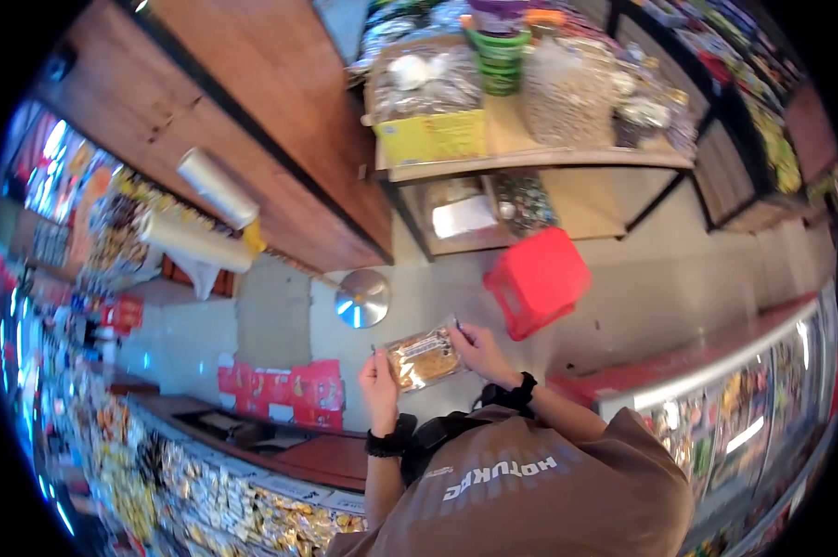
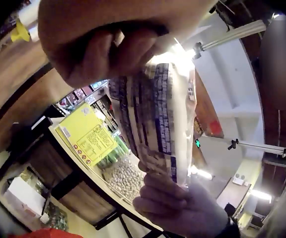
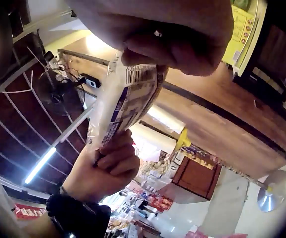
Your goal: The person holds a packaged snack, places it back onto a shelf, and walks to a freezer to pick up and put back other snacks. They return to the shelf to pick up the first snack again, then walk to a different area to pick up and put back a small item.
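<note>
Left hand [image 1: 379, 382]: fingers pinch the shiny packet [image 1: 423, 359] at its 8 o'clock end | right hand [image 1: 480, 353]: fingers grip its 2 o'clock edge | packet: held between both hands, before the torso | red stool [image 1: 541, 280]: 2 o'clock from packet | worktop [image 1: 521, 125]: 12 to 1 o'clock

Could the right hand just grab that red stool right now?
Probably not as things stand: the right hand grips one end of the packet, and the red stool is down on the floor. Nothing seems to block the way between hand and stool, though.
</note>
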The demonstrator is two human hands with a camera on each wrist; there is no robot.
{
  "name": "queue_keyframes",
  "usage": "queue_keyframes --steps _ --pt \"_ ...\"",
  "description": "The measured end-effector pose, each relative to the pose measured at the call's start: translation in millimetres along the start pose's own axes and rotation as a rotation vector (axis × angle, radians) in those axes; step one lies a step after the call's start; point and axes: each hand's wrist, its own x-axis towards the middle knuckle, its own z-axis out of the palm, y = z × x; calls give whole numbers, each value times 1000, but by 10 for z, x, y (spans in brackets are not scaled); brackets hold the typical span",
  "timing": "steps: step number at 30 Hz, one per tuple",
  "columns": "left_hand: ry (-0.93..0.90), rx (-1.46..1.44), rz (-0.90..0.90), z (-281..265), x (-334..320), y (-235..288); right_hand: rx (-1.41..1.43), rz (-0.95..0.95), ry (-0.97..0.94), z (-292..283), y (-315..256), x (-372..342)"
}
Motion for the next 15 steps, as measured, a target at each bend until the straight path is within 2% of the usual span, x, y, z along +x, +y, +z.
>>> queue_keyframes --steps 2,3,6,8,9,15 --pt "76 -66 -52 8 116 43 -55 25 -80 45 -87 266" --pt "70 -62 -35 -12 140 111 1 -25 -94 67 -82 371" --pt "218 -33 -62 -39 268 26 95 -121 -166 167 -199 627" --pt "330 -27 -53 -59 257 -24 164 48 -259 209 -166 728" --pt "324 -47 -77 -60 244 57 222 103 -322 219 -147 768" --pt "451 -53 -62 -203 200 191 168 51 -482 525 -21 968"
